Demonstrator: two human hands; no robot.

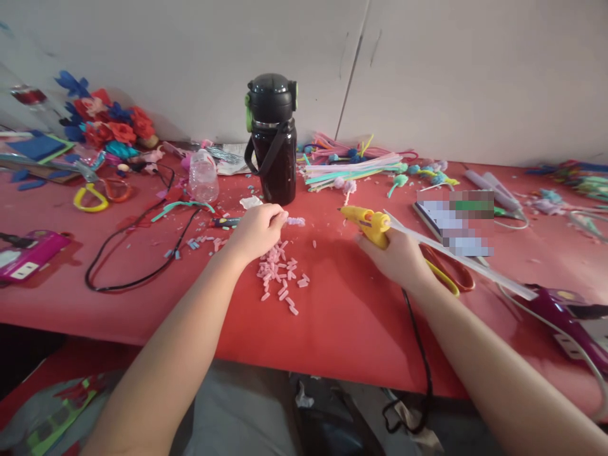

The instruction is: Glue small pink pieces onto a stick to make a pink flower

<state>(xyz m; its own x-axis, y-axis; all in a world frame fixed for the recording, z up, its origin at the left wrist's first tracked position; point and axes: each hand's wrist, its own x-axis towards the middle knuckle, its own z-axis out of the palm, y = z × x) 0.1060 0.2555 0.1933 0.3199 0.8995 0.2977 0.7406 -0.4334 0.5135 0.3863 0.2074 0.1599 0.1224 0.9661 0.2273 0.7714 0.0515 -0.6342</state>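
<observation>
My left hand [260,229] is closed in a pinch on a short lilac pipe cleaner [296,221], whose fuzzy end sticks out to the right. A loose pile of small pink pieces [273,266] lies on the red table just below that hand. My right hand [399,256] is wrapped round a yellow hot glue gun [368,223], with its nozzle pointing left. From its back runs a long whitish glue stick [465,256]. A black cord [418,345] hangs from below the right hand over the table's front edge.
A black bottle [278,152] stands behind my left hand. Pastel pipe cleaners [351,171] lie at the back. Yellow-handled scissors [91,197] and a clear small bottle [203,177] are to the left. Purple power strips [38,256] sit at both sides. A phone-like object [434,221] lies right.
</observation>
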